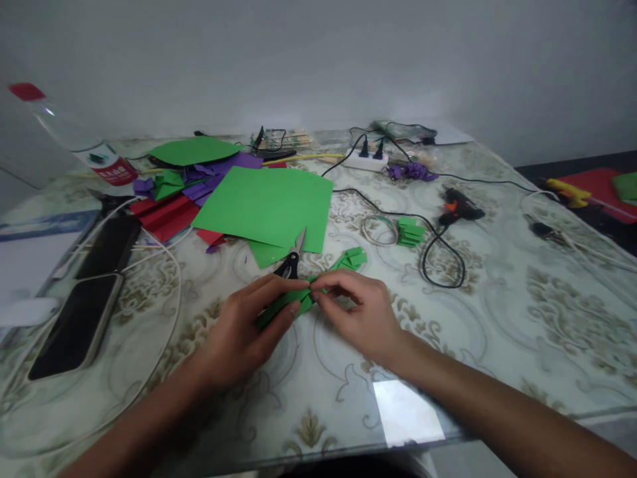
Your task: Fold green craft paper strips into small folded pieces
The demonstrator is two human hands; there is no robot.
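Note:
My left hand [249, 318] pinches a folded strip of green paper [306, 302] between thumb and fingers. At the strip's right end, my right hand [363, 312] has its thumb and index finger closed on the same paper. Just beyond my fingers lie black-handled scissors [291, 260], blades pointing away. Another folded green paper piece [351, 258] rests past my right hand. Behind the scissors spreads a large green sheet [273, 202]. A roll of tape [379, 230] and a pleated green piece [411, 232] lie farther right.
A glue gun [458, 206] with a looped black cord lies right of centre. A white power strip [367, 159] stands at the back. Two phones [79, 325], a bottle [107, 162], and red paper [166, 211] occupy the left. White cables cross the patterned tabletop [497, 318].

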